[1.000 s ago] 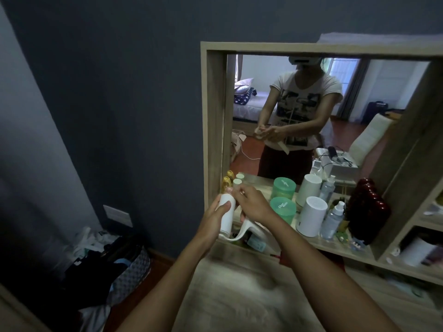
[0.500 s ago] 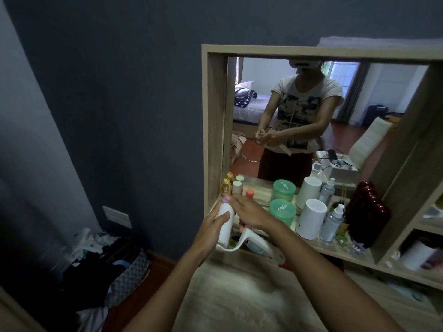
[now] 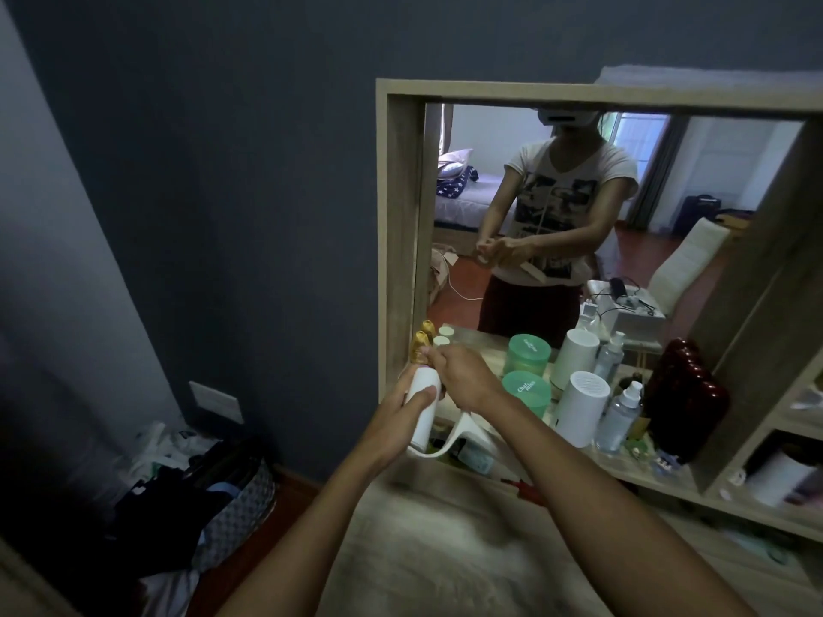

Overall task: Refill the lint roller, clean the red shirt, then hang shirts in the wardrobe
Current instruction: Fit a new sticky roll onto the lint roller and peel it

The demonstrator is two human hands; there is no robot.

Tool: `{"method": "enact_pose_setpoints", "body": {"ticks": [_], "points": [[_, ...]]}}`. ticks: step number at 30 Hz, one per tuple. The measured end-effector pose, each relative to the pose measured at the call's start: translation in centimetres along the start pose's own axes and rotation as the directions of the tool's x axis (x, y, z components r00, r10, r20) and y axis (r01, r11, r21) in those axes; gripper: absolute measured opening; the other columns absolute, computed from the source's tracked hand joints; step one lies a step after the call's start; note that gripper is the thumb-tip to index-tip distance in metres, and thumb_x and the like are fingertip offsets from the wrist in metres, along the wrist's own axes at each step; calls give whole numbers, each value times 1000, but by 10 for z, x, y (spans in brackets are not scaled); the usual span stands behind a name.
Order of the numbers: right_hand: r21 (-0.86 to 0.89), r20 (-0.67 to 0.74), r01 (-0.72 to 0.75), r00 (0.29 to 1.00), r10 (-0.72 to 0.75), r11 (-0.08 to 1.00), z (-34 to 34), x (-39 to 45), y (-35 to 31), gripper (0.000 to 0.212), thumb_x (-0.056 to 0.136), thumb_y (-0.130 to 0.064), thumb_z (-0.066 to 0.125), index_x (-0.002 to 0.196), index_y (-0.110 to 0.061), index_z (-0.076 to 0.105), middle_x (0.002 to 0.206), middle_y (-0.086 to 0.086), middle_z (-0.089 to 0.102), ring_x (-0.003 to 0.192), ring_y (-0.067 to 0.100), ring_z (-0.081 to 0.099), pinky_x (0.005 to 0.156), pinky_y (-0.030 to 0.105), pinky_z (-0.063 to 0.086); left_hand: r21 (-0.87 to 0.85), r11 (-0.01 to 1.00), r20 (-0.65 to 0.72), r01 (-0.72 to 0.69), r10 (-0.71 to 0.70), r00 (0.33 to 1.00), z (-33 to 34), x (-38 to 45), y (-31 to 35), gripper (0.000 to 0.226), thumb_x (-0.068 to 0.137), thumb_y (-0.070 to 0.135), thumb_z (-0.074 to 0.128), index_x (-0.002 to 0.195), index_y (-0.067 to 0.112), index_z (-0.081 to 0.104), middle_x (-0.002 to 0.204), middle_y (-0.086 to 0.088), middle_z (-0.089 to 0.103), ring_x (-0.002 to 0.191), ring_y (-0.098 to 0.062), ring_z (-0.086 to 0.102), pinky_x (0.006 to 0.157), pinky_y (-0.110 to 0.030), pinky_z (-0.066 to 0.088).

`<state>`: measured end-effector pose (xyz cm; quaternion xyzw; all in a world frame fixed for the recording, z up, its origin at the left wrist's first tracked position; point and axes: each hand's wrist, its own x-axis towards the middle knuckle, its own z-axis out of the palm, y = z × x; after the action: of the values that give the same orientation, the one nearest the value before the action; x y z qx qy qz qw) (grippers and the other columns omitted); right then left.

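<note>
Holding lint roller (image 3: 422,405) upright just in front of the mirror (image 3: 623,224), low at its left corner. Left hand (image 3: 394,423) wraps the white roll, thumb across it. Right hand (image 3: 463,376) grips the roll's top end. Green jar (image 3: 527,391) right of hands, below mirror.
</note>
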<state>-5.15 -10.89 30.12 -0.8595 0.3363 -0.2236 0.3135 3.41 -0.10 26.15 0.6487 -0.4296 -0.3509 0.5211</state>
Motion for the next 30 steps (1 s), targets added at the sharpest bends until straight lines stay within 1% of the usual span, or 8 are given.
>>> {"method": "enact_pose_setpoints", "body": {"ticks": [5,7,11,16,20,23,27,30], "points": [[-54,-85,-27,996,22,998,8,8,6,39,102,-39,36,63,-36,43,65,-12,49,68,14,51,61,26,33,84,996,49,-8,4,999,-6,3,0,53,93,47,46,142,47,27,131,11,46,110,-10,54,82,-24,47],[-33,-70,-71,995,69,997,10,8,10,39,102,-43,31,72,-27,49,70,-3,55,68,16,54,64,29,36,127,991,81,-30,19,997,-7,3,-6,53,87,56,46,136,60,27,135,8,49,111,-10,56,92,-32,49],[69,75,-108,992,103,992,7,0,12,41,104,-39,27,75,-25,53,64,-4,56,43,0,53,47,18,36,172,983,146,-56,30,989,-8,3,-7,52,88,56,48,134,64,25,132,8,54,111,-11,58,99,-40,47],[50,185,-152,973,140,987,10,5,13,45,98,-55,26,105,-24,58,91,-4,59,84,13,56,68,26,37,261,959,196,-111,60,979,-7,4,2,38,91,46,51,123,60,37,118,11,60,103,-6,60,88,-26,48],[-28,186,-175,966,177,984,14,6,8,53,96,-60,26,114,-20,55,103,4,61,93,20,57,81,36,43,274,953,173,-130,84,981,-5,2,-1,32,90,44,55,114,62,42,110,14,63,98,1,62,87,-24,50],[33,196,-199,962,189,980,14,6,7,46,97,-57,31,119,-21,49,103,0,55,91,18,54,72,31,39,265,955,162,-131,90,983,-5,1,0,34,88,43,58,102,70,43,107,16,65,95,1,63,85,-23,51],[153,195,-189,968,157,970,12,10,12,42,96,-59,30,122,-31,47,114,-1,57,100,15,55,82,32,43,220,965,120,-140,115,986,-3,1,0,32,89,44,57,108,65,41,110,15,64,95,0,63,79,-19,51],[157,215,-191,964,155,969,12,12,14,43,95,-61,31,122,-33,49,118,-4,57,104,13,55,87,32,42,182,975,121,-131,110,987,-3,1,-2,32,89,46,57,115,61,45,112,15,66,96,-1,65,85,-26,54]]}}
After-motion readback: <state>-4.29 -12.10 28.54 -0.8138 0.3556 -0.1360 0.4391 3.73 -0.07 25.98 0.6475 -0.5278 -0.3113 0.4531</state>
